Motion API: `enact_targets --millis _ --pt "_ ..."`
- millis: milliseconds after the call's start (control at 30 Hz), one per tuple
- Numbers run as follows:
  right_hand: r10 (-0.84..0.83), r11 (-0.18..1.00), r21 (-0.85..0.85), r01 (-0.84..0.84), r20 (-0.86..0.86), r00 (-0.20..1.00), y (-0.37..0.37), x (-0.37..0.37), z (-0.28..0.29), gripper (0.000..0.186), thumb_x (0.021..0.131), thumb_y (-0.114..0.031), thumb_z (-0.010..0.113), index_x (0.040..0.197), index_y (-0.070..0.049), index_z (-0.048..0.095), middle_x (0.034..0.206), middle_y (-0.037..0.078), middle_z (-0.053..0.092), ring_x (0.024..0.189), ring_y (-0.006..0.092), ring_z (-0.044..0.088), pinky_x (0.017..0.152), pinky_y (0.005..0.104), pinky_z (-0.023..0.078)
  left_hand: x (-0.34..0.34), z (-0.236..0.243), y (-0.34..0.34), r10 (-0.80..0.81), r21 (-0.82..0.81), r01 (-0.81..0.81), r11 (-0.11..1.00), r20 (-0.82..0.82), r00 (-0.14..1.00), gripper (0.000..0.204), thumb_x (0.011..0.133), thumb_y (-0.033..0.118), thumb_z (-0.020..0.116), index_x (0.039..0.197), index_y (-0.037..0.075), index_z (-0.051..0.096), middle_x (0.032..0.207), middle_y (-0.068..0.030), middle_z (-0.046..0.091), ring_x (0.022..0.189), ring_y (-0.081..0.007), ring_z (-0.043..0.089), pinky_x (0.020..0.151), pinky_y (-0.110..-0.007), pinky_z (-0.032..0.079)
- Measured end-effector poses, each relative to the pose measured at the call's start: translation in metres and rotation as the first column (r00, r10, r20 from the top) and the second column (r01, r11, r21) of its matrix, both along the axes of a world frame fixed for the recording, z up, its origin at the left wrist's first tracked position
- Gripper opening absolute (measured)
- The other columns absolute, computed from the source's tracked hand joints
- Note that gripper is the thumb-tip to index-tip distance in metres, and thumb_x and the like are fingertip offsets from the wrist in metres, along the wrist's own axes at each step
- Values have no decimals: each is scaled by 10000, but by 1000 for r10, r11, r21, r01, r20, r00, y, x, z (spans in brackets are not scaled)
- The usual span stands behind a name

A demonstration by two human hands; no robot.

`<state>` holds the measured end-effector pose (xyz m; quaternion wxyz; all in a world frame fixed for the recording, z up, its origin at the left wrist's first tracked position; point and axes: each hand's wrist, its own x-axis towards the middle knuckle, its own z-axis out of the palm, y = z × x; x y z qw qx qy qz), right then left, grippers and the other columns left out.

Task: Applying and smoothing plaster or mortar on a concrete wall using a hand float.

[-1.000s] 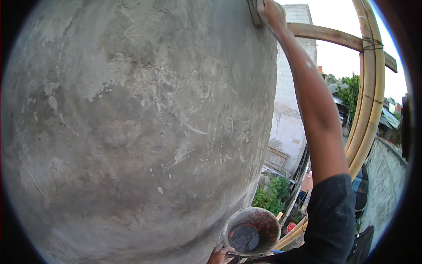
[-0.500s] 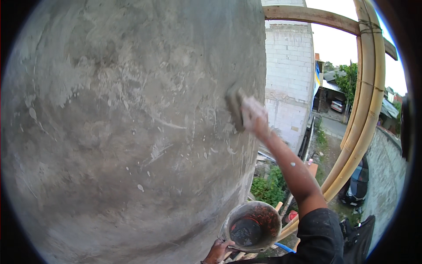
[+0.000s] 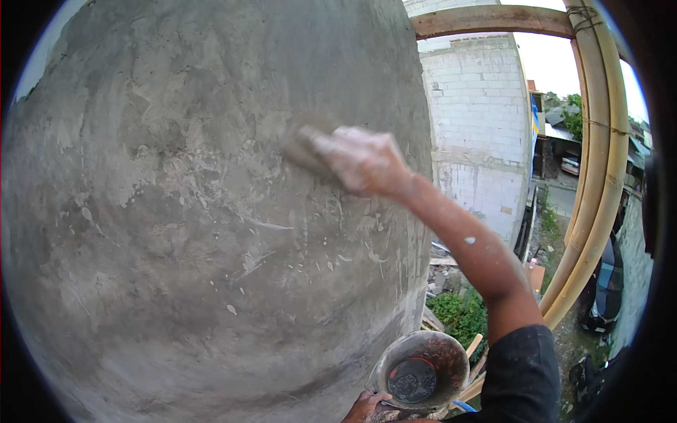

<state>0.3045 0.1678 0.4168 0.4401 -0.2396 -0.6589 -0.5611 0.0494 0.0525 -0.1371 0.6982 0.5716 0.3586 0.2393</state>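
Though blurry, tool [image 3: 303, 151] in right grip [image 3: 368, 161]

This is an outdoor building site, up above ground level. A wall [image 3: 176, 254] of rough grey plaster fills much of the view, with a stained bucket [image 3: 452, 361] near its foot. Tied bamboo poles [image 3: 601, 162] and a wooden beam [image 3: 493, 21] look like scaffolding. Beyond stands a building [image 3: 479, 106] of bare pale blocks; a bush [image 3: 460, 314] and a dark car [image 3: 606, 290] are below.
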Motion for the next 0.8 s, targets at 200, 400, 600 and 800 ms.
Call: enact_targets --millis 200,400,600,800 --pt "-28 938 281 201 -516 856 -5 106 96 241 1003 -191 497 1101 -103 699 923 159 717 682 229 691 516 352 542 11 17 -8 100 -203 -95 975 15 995 162 953 224 601 880 79 603 821 -94 519 799 -241 544 757 -409 479" --pt "75 994 91 -65 -107 991 0 -84 97 230 952 -210 508 1030 -119 704 858 112 724 699 248 704 598 370 575 10 30 -22 290 -444 -238 864 52 956 216 969 201 584 799 67 584 744 -84 490 737 -238 520 721 -402 471" --pt "-78 984 80 161 -614 785 -11 -16 225 281 926 -203 477 1056 -70 688 909 178 707 860 350 685 737 441 548 3 -79 14 204 -520 -148 841 53 977 296 971 312 612 995 16 615 937 -129 568 842 -292 576 842 -493 519" --pt "-12 993 102 52 -357 934 -12 -58 185 287 940 -219 473 1089 -117 696 847 136 730 760 303 716 657 441 584 -17 -25 -5 33 -279 50 959 283 959 479 982 370 603 1285 2 554 1212 -172 575 1039 -355 607 935 -534 501"
